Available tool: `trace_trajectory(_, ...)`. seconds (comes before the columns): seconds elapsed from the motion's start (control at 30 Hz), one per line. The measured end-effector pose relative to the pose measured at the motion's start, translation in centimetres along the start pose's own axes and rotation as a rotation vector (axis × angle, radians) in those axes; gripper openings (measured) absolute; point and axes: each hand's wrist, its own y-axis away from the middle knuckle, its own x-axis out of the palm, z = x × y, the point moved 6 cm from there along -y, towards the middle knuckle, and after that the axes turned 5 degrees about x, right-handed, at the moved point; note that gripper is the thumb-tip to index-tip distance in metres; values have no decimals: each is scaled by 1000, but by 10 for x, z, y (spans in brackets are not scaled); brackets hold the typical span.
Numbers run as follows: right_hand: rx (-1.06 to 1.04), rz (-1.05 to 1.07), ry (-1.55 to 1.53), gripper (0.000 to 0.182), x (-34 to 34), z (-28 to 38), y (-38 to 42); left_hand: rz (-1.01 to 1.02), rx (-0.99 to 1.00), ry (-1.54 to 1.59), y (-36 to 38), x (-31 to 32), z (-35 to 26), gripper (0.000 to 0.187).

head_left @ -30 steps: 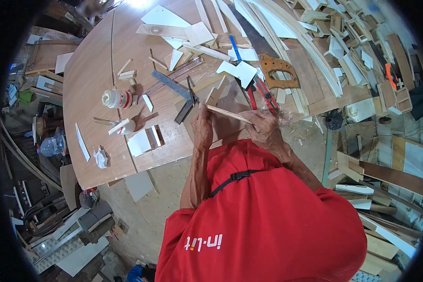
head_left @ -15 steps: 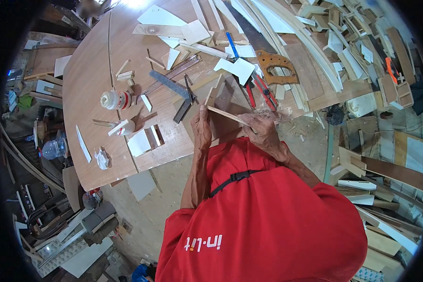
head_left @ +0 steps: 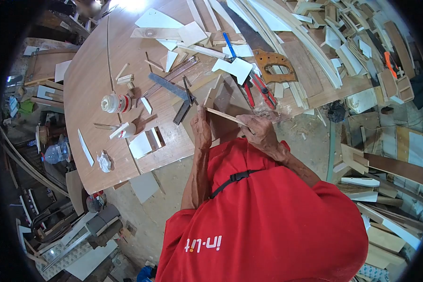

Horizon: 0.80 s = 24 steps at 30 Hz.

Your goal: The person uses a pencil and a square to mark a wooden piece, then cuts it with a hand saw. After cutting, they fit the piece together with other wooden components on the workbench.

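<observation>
Both my hands grip a small brown wooden panel point(head_left: 224, 123) with a pale cut edge and a stepped strip at its far left, held just over the near edge of the table. My left hand point(head_left: 201, 129) pinches its left corner, fingers closed. My right hand point(head_left: 260, 133) is closed round the right end of the pale edge; some of its fingers are hidden beneath. Just beyond my left hand lie a grey try square point(head_left: 169, 87) and a slim dark tool point(head_left: 188, 89). Red-handled pliers point(head_left: 264, 91) and a wooden-handled saw point(head_left: 273, 66) lie beyond my right hand.
On the wooden table point(head_left: 89, 80) stand a white jar point(head_left: 116, 103) and a small glue-smeared pot point(head_left: 123, 130). White offcuts point(head_left: 239, 69), a blue cutter point(head_left: 229, 44) and long strips point(head_left: 310, 51) lie farther back. Wood scraps point(head_left: 385, 188) crowd the floor at right.
The view has shifted slightly. Both hands keep their hold on the wooden panel, which stays in nearly the same position.
</observation>
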Motion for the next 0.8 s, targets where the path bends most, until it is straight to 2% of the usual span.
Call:
trace_trajectory(0.37,-23,-5,-4,30,-2,5,-2,-18,12,42,6,5,-10,49)
trace_trajectory(0.5,-43,-21,-8,30,-1,4,-3,72,87,71,6,7,-14,39)
trace_trajectory(0.57,-31,-12,-4,29,-1,4,-3,90,104,130,6,7,-17,40)
trace_trajectory(0.63,-23,-14,-15,29,-4,6,-5,201,125,89,6,8,-22,46)
trace_trajectory(0.67,-12,-17,-25,28,-5,7,-5,196,125,88,6,6,-23,46)
trace_trajectory(0.73,-14,-18,-22,28,-3,5,-5,216,151,-103,7,5,-25,48)
trace_trajectory(0.8,-15,-17,-16,28,-3,3,-4,204,161,-84,8,6,-24,48)
